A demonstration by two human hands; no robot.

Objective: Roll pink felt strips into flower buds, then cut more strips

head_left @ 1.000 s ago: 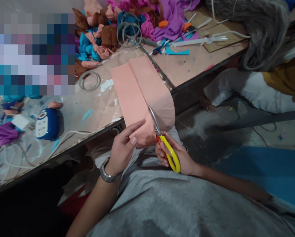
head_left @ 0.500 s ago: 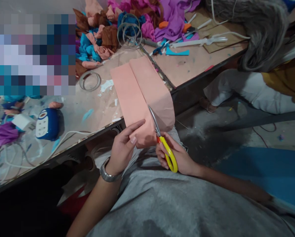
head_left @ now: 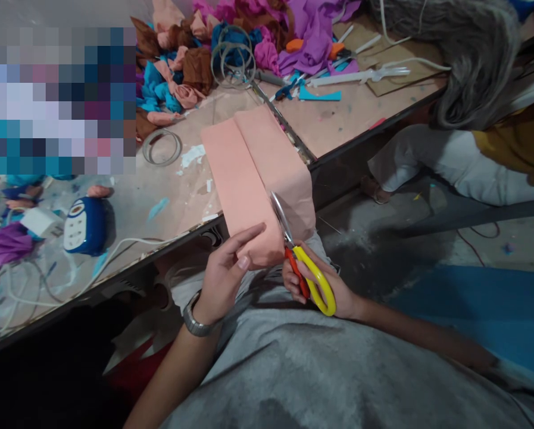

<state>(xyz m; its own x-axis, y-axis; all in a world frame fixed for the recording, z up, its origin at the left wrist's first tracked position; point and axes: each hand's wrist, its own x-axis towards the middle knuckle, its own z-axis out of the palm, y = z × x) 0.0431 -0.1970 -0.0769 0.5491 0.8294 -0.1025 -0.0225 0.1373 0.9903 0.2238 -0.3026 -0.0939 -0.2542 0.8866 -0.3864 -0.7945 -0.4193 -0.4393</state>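
Observation:
A folded peach sheet (head_left: 240, 173), paper or thin cloth, lies over the table edge and hangs down to my lap. My left hand (head_left: 222, 274), with a metal watch on its wrist, grips the near end between thumb and fingers. My right hand (head_left: 333, 286) holds scissors (head_left: 322, 289) with one yellow and one red handle. Their blades point away from me, along the right side of the folded strip, where it meets the other layer. The lower blade is partly hidden by the sheet.
Crumpled coloured pieces (head_left: 199, 71) heap at the back, with wire-like rings (head_left: 162, 147) nearby. A blue-and-white socket box (head_left: 86, 225) and white cable (head_left: 128, 241) lie left. Another person's white-trousered leg (head_left: 409, 155) and grey fibres (head_left: 467, 71) are at right.
The scissors' handles have spread apart, the yellow one swinging right and the red one showing more. The near end of the peach sheet and my left hand have shifted slightly.

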